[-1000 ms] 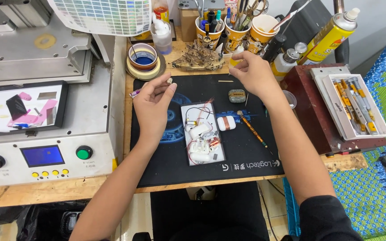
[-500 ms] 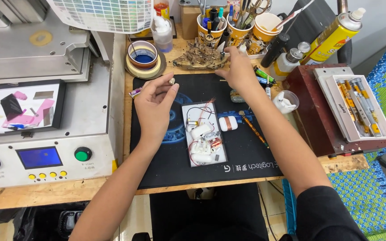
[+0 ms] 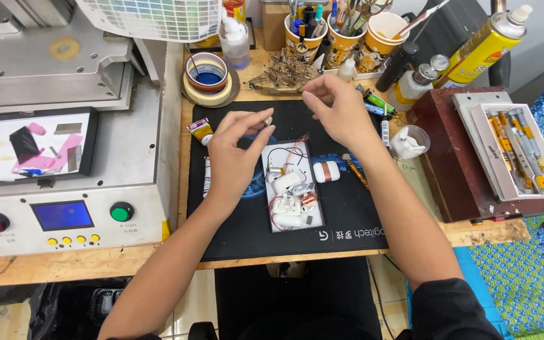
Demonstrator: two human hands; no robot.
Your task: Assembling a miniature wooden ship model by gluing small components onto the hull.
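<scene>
The left hand (image 3: 234, 154) pinches a tiny pale part (image 3: 268, 119) between thumb and forefinger, raised over the black desk mat (image 3: 347, 220) at about 11 o'clock from the small white tray (image 3: 269, 189). The right hand (image 3: 338, 113) hovers at 1 o'clock of that tray, its fingers curled as if nipping something too fine to see (whether it grips anything I cannot tell). To work well here, I judge the 2 hands should stay low over the tray of earbud pieces and thin wires (image 3: 291, 151), wrists braced, so a slip drops the part on the mat.
</scene>
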